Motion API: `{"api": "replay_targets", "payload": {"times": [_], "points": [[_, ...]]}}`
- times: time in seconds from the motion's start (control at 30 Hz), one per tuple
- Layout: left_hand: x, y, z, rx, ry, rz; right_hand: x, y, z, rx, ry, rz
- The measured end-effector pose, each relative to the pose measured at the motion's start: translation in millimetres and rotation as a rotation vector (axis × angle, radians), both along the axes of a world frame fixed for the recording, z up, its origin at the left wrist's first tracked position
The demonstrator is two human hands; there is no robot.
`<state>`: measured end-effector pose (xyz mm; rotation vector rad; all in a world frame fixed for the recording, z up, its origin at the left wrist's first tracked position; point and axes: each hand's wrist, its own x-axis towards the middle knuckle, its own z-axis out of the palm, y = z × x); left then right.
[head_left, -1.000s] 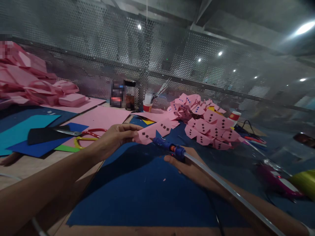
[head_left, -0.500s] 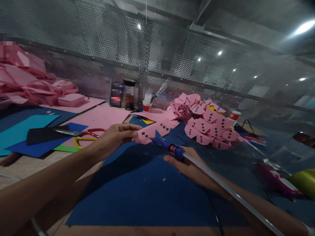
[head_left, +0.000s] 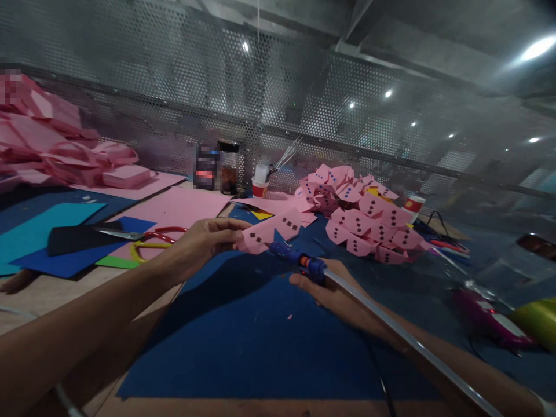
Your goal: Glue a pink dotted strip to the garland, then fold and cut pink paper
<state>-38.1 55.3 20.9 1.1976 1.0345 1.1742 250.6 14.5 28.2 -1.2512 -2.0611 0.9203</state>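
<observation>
My left hand (head_left: 204, 242) pinches the near edge of a pink paper cut-out (head_left: 271, 230) marked with small dark squares, holding it just above the blue sheet (head_left: 260, 336). My right hand (head_left: 336, 292) is wrapped round a blue glue gun (head_left: 297, 260) with a long clear glue stick (head_left: 408, 341) sticking out behind. The gun's nozzle touches the pink cut-out near my left fingertips.
A heap of similar pink cut-outs (head_left: 365, 217) lies behind. Red-handled scissors (head_left: 143, 236) rest on coloured sheets at left. Pink folded paper (head_left: 56, 150) piles far left. Paper cups (head_left: 260, 184), a dark jar (head_left: 229, 168), a purple tool (head_left: 486, 313) and perforated metal wall (head_left: 304, 104) surround.
</observation>
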Motion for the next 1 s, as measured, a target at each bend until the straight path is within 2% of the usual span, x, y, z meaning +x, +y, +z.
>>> {"api": "replay_targets", "payload": {"times": [0.2, 0.33, 0.53, 0.7, 0.83, 1.0], "points": [[-1, 1, -0.1, 0.002, 0.002, 0.011, 3, -2, 7.3, -0.106, -0.055, -0.044], [-1, 0, 1.5, -0.004, 0.013, 0.02, 9, 2, 5.3, -0.181, -0.065, -0.057], [0, 0, 1.9, -0.034, 0.004, 0.051, 17, 6, 3.6, -0.191, 0.077, -0.023], [-3, 0, -0.4, -0.05, 0.028, 0.033, 26, 4, 4.8, -0.265, 0.123, -0.026], [-5, 1, 0.8, -0.041, 0.021, 0.07, 36, 6, -1.1, -0.277, 0.073, -0.03], [-6, 6, -0.1, -0.076, -0.019, 0.163, 49, 10, -11.2, -0.297, -0.1, -0.007]]}}
